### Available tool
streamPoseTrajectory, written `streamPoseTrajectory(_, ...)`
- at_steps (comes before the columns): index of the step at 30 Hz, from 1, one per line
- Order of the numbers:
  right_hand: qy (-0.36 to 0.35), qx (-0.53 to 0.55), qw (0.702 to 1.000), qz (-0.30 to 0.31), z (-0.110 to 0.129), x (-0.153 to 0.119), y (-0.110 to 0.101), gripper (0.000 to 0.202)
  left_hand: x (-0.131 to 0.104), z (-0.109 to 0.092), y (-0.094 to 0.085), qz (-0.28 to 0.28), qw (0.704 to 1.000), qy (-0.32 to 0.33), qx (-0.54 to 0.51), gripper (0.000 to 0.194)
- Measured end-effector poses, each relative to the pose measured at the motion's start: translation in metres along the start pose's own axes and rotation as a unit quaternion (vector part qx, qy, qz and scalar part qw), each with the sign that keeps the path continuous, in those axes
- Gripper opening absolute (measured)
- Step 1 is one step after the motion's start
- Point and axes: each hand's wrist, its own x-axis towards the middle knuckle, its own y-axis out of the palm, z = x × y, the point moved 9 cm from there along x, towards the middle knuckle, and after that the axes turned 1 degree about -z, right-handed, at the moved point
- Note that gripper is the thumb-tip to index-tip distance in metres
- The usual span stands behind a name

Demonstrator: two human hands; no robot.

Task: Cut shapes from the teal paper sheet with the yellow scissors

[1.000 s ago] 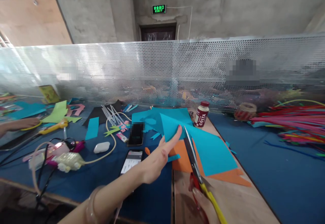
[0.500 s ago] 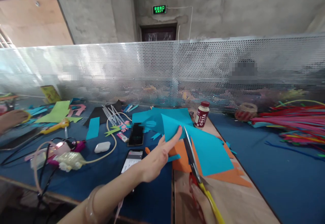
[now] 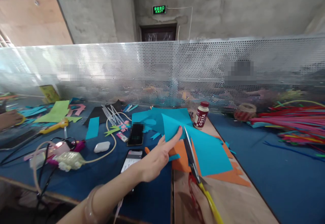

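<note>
My left hand (image 3: 154, 158) pinches the near edge of a turquoise paper sheet (image 3: 208, 149) and holds it lifted off the table. My right hand (image 3: 200, 200), low at the frame's bottom and partly cut off, grips yellow-and-red-handled scissors (image 3: 195, 170). Their dark blades point away from me and run along the turquoise sheet's left edge, right beside my left fingertips. Orange paper (image 3: 181, 159) lies flat under the turquoise sheet on the bare wooden board (image 3: 236, 203).
A Costa bottle (image 3: 201, 114) stands behind the papers. Two phones (image 3: 130, 159), a white earbud case (image 3: 102, 147), cables and paper scraps lie left on blue felt. Coloured pipe cleaners (image 3: 291, 122) are heaped right. A perforated metal screen (image 3: 162, 71) bounds the table. Another person's hand (image 3: 8, 119) rests far left.
The turquoise sheet's right part has swung slightly toward me and the scissors have shifted a little along its edge. The other person's hand at far left has drawn back.
</note>
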Motion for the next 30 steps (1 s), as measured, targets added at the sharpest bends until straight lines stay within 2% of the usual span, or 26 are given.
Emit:
streamPoseTrajectory(15, 0.009, -0.007, 1.0, 0.014, -0.0019, 0.001, 0.0036, 0.03, 0.0004, 0.0003, 0.0013, 0.001, 1.0, 0.006, -0.005, 0.085)
streamPoseTrajectory(20, 0.011, -0.005, 1.0, 0.014, -0.0004, -0.0005, 0.0035, 0.03, 0.0, 0.0037, 0.0002, 0.002, 1.0, -0.014, -0.015, 0.09)
streamPoseTrajectory(30, 0.014, 0.002, 1.0, 0.014, -0.0025, -0.0019, 0.0031, 0.03, -0.0003, -0.0026, 0.0002, 0.006, 1.0, 0.006, -0.007, 0.085)
